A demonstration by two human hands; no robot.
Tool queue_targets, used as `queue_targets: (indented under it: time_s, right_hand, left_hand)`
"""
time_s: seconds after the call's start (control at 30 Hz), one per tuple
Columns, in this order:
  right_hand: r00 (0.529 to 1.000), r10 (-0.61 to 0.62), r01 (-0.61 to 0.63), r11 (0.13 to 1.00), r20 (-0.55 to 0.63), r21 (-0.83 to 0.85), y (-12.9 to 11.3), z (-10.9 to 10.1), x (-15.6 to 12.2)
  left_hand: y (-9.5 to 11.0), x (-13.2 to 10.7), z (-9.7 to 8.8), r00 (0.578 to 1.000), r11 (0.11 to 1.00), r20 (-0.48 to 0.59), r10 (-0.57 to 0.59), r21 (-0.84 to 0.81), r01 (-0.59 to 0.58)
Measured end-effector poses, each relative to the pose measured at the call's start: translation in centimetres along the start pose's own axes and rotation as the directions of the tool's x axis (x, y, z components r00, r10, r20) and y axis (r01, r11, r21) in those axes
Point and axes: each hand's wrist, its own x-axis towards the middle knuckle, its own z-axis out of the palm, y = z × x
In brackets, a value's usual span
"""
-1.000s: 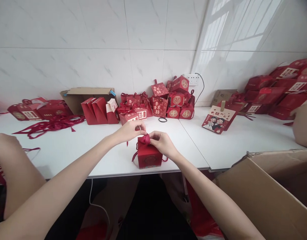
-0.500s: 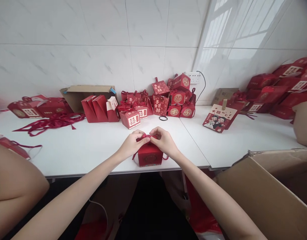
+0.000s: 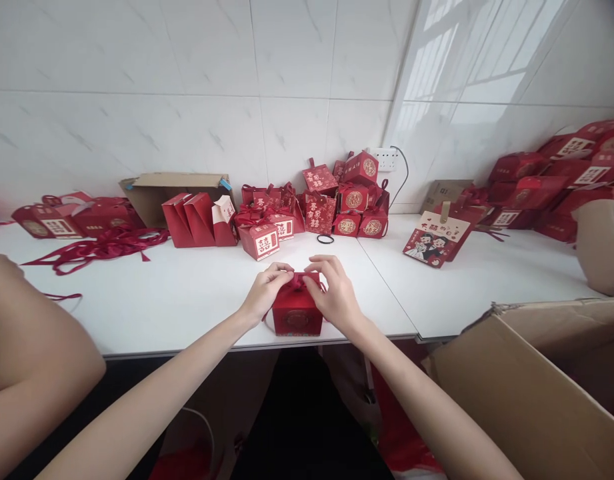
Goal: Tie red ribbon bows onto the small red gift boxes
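A small red gift box (image 3: pixel 297 320) with a round emblem on its front stands upright at the table's near edge. On its top is a dark red ribbon bow (image 3: pixel 297 283). My left hand (image 3: pixel 265 292) is closed at the bow's left side, thumb and fingers pinched on the ribbon. From the right, my right hand (image 3: pixel 334 288) reaches over the box with thumb and fingers apart, beside the bow. Whether its thumb touches the ribbon I cannot tell.
Behind stand finished-looking red boxes (image 3: pixel 355 199), red paper bags (image 3: pixel 189 220) and loose ribbons (image 3: pixel 107 250). A black ring (image 3: pixel 325 239) lies near them. A large open carton (image 3: pixel 517 360) is at the right. Other people's arms show at left (image 3: pixel 41 340) and right (image 3: pixel 599 243).
My right fingers have parted and come off the bow, which now shows more fully. My left hand has shifted slightly left. The person's arm at the left has risen.
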Motion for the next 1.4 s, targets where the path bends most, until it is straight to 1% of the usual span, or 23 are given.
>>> queue_targets:
  time_s: [0.03, 0.07, 0.1, 0.2, 0.37, 0.43, 0.5, 0.57, 0.63, 0.73, 0.8, 0.9, 0.97, 1.03, 1.1, 1.13, 1.2, 1.27, 1.33, 1.4]
  right_hand:
    - [0.998, -0.059, 0.059, 0.997, -0.004, -0.055, -0.2, -0.1, -0.4]
    - [0.995, -0.097, 0.098, 0.991, 0.017, -0.093, -0.3, -0.2, -0.7]
    - [0.993, -0.114, 0.118, 0.986, 0.042, -0.119, -0.4, -0.3, -0.9]
    - [0.993, -0.104, 0.112, 0.983, 0.061, -0.148, -0.5, -0.4, -1.0]
    - [0.995, -0.082, 0.084, 0.995, 0.049, -0.044, -0.6, 0.0, -0.5]
    - [0.995, -0.082, 0.084, 0.996, 0.05, -0.036, -0.7, 0.0, -0.4]
    - [0.994, -0.096, 0.099, 0.993, 0.054, -0.06, -0.8, -0.2, -0.3]
    - [0.991, -0.119, 0.125, 0.988, 0.067, -0.088, -0.7, -0.7, -0.1]
    - [0.987, -0.13, 0.141, 0.982, 0.091, -0.122, -0.5, -1.4, -0.1]
    - [0.982, -0.13, 0.158, 0.964, 0.14, -0.212, -0.2, -2.7, -0.1]
    - [0.971, -0.151, 0.2, 0.936, 0.183, -0.289, 0.0, -3.4, -0.2]
    - [0.947, -0.212, 0.292, 0.882, 0.24, -0.371, 0.3, -4.1, -0.4]
    - [0.939, -0.227, 0.315, 0.87, 0.26, -0.379, 0.4, -4.2, -0.5]
    - [0.947, -0.181, 0.27, 0.893, 0.264, -0.359, 0.2, -4.3, -0.6]
    - [0.965, -0.056, 0.141, 0.935, 0.257, -0.325, -0.3, -4.3, -0.6]
    - [0.965, 0.022, 0.06, 0.951, 0.26, -0.305, -0.7, -4.2, -0.6]
    - [0.945, 0.174, -0.099, 0.959, 0.276, -0.266, -1.6, -4.1, -0.5]
    - [0.912, 0.285, -0.214, 0.944, 0.294, -0.251, -2.4, -3.8, -0.4]
    - [0.891, 0.351, -0.275, 0.922, 0.287, -0.273, -2.8, -3.4, -0.4]
    - [0.881, 0.383, -0.294, 0.902, 0.276, -0.315, -2.9, -2.9, -0.4]
  left_hand:
    - [0.0, 0.0, 0.1, 1.0, 1.0, -0.005, -0.004, 0.002, 0.004]
    - [0.0, 0.0, 0.1, 1.0, 1.0, -0.008, -0.006, 0.0, 0.006]
    - [-0.1, 0.0, 0.1, 1.0, 1.0, -0.006, -0.005, -0.007, 0.005]
    - [-0.2, -0.1, -0.2, 1.0, 0.999, 0.015, 0.006, -0.044, -0.005]
    - [-0.5, -0.2, -0.7, 0.997, 0.999, 0.078, 0.003, -0.05, 0.001]
    - [-0.5, -0.3, -0.9, 0.995, 0.999, 0.099, 0.016, -0.049, -0.011]
    - [-0.4, -0.3, -1.1, 0.995, 0.999, 0.093, 0.041, -0.022, -0.039]
    - [-0.1, -0.3, -1.4, 0.995, 0.994, 0.064, 0.083, 0.065, -0.087]
    - [0.3, -0.2, -1.8, 0.99, 0.97, 0.036, 0.137, 0.199, -0.141]
    - [0.7, -0.4, -2.6, 0.977, 0.897, 0.043, 0.207, 0.39, -0.207]
    - [0.8, -0.7, -3.0, 0.966, 0.832, 0.061, 0.253, 0.496, -0.249]
    - [0.5, -1.5, -3.0, 0.941, 0.747, 0.054, 0.334, 0.594, -0.299]
    - [0.4, -2.1, -2.8, 0.925, 0.723, 0.031, 0.379, 0.614, -0.316]
    - [0.5, -2.5, -2.6, 0.92, 0.718, 0.02, 0.391, 0.62, -0.318]
    - [0.8, -2.9, -2.3, 0.928, 0.727, 0.029, 0.372, 0.612, -0.311]
    - [1.0, -3.1, -2.2, 0.935, 0.737, 0.041, 0.353, 0.603, -0.305]
    - [1.3, -3.3, -2.0, 0.949, 0.758, 0.058, 0.31, 0.587, -0.283]
    - [1.3, -3.4, -1.9, 0.96, 0.771, 0.055, 0.276, 0.583, -0.255]
    - [1.0, -3.5, -1.9, 0.962, 0.778, 0.051, 0.266, 0.578, -0.246]
    - [0.6, -3.5, -1.9, 0.956, 0.777, 0.068, 0.285, 0.568, -0.272]
